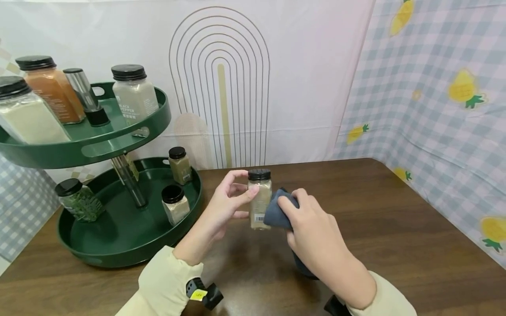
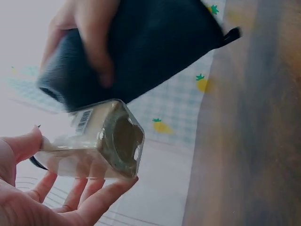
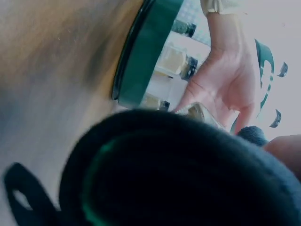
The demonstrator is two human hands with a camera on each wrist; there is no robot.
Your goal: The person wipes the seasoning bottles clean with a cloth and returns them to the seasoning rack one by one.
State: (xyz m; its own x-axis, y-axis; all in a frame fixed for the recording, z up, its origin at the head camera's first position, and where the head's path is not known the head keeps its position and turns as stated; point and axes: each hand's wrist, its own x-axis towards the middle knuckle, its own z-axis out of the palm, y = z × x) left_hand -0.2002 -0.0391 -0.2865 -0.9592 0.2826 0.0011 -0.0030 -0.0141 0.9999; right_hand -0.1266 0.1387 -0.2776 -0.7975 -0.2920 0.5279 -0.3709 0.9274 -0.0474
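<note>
My left hand (image 1: 226,202) grips a square glass spice jar (image 1: 261,199) with a black lid, its thumb on the near side and its fingers behind. The jar is upright above the table and holds a pale beige powder; a barcode shows low on its side. In the left wrist view the clear base of the jar (image 2: 124,141) faces the camera. My right hand (image 1: 316,228) holds a folded dark blue-grey cloth (image 1: 278,210) against or very near the jar's right side. In the right wrist view the cloth (image 3: 178,127) hides most of the jar.
A green two-tier round stand (image 1: 130,245) occupies the left of the wooden table (image 1: 395,228). Several spice jars and a silver grinder (image 1: 84,94) stand on its upper tier. Below are a jar of green herbs (image 1: 84,204) and two small jars. A patterned cloth backdrop (image 1: 308,79) hangs behind.
</note>
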